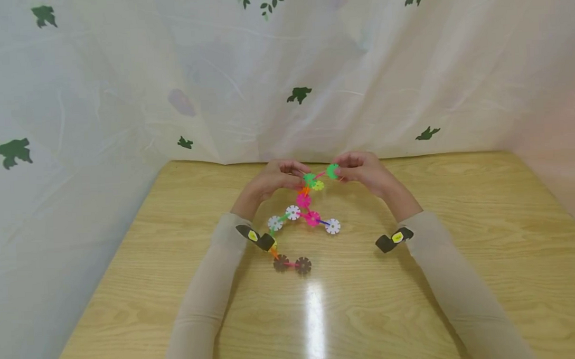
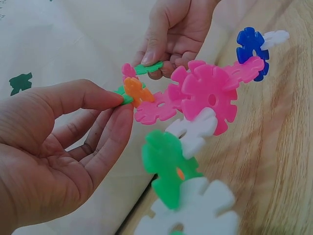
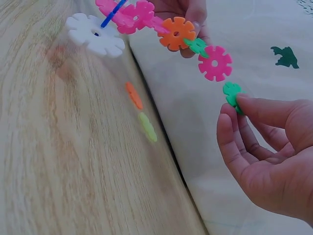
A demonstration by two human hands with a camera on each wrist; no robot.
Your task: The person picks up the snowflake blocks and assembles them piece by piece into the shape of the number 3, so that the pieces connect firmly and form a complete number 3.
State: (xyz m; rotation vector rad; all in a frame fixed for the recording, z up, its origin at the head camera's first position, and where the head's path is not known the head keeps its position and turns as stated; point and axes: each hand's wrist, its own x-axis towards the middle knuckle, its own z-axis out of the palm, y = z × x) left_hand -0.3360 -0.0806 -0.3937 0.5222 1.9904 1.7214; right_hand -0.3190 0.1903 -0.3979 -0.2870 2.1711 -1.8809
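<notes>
A branching chain of interlocking snowflake discs hangs over the table, with white, green, pink, blue and dark discs in it. My left hand (image 1: 278, 178) pinches a green snowflake disc (image 2: 126, 96) of the chain between thumb and fingertips, beside an orange disc (image 3: 176, 34). A pink snowflake disc (image 3: 215, 63) sticks out from there toward my right hand (image 1: 365, 172). Between its thumb and fingers, the right hand pinches another green snowflake disc (image 3: 232, 94), close to that pink disc's edge. Whether these two are joined I cannot tell.
A loose orange disc (image 3: 133, 95) and a yellow disc (image 3: 147, 127) lie on the wooden table (image 1: 358, 304) beneath the hands. Behind the table's far edge hangs a pale curtain (image 1: 247, 112) with green bird shapes.
</notes>
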